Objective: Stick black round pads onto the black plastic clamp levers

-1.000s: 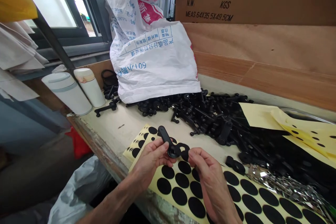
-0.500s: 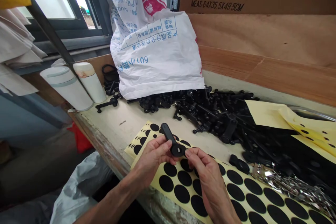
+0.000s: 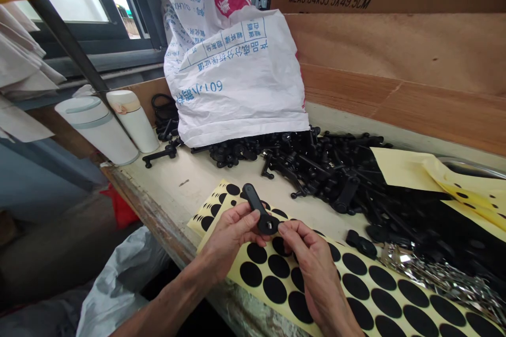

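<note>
Head camera's got a clear enough look at you, so here's what I'd worry about. You've got the black handle up above the sticker sheet, over its far side, tilted with the round end nearest your right hand. Your left hand has it pinched between thumb and fingers. The right is narrow too, thumb and forefinger nipping the rim of that round end; I can't tell if a sticker edge is caught between them.

That left grip is only partway along the handle, so if your right hand pushes hard on the rim, I reckon the thing could twist in your fingers and drop onto the sheet. Any sticky edge under a fingertip could also lift or crease if you pull away sideways.

Watch your right wrist too: it's low over the sheet, and a drag there might scuff the dots or shift the whole sheet, since its near edge lies close along the rim of the worktop.

Then there's the clutter. The metal clips sit right along the sheet's far edge, off to the right, and a stray elbow could scatter them. Beyond the sheet, the white sack rests against the pile of black parts; bump it and bits could slide your way.
</note>
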`<control>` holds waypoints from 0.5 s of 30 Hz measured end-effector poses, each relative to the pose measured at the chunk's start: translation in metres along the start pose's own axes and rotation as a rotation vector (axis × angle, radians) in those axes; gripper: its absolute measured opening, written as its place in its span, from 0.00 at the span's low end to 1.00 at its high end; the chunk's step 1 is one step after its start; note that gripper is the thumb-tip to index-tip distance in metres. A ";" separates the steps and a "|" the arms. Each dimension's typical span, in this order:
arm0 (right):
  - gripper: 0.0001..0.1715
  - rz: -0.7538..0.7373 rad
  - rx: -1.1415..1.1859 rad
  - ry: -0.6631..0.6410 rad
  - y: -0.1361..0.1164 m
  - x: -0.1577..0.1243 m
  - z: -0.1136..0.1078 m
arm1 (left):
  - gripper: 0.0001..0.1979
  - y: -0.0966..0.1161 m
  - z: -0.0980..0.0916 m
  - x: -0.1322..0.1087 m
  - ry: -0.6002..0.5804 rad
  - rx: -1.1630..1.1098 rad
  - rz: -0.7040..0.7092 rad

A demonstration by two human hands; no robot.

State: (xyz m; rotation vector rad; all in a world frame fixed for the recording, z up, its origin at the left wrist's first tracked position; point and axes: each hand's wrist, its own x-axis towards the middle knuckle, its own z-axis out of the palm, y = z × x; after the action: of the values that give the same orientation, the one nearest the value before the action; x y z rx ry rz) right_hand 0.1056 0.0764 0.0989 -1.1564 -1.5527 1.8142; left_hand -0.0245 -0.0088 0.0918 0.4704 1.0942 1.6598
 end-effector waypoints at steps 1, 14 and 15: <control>0.17 -0.001 -0.006 0.000 0.001 0.000 0.000 | 0.12 0.000 0.000 0.000 0.000 -0.001 0.001; 0.18 -0.024 -0.059 0.024 0.003 0.001 0.001 | 0.13 -0.001 -0.001 0.000 -0.006 -0.029 0.004; 0.18 -0.031 -0.065 0.025 0.004 0.001 0.002 | 0.13 -0.001 0.000 -0.001 -0.005 -0.033 0.004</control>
State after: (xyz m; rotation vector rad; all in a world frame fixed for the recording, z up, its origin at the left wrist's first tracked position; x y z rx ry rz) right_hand 0.1044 0.0756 0.0944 -1.1730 -1.6172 1.7347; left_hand -0.0240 -0.0096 0.0908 0.4554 1.0610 1.6773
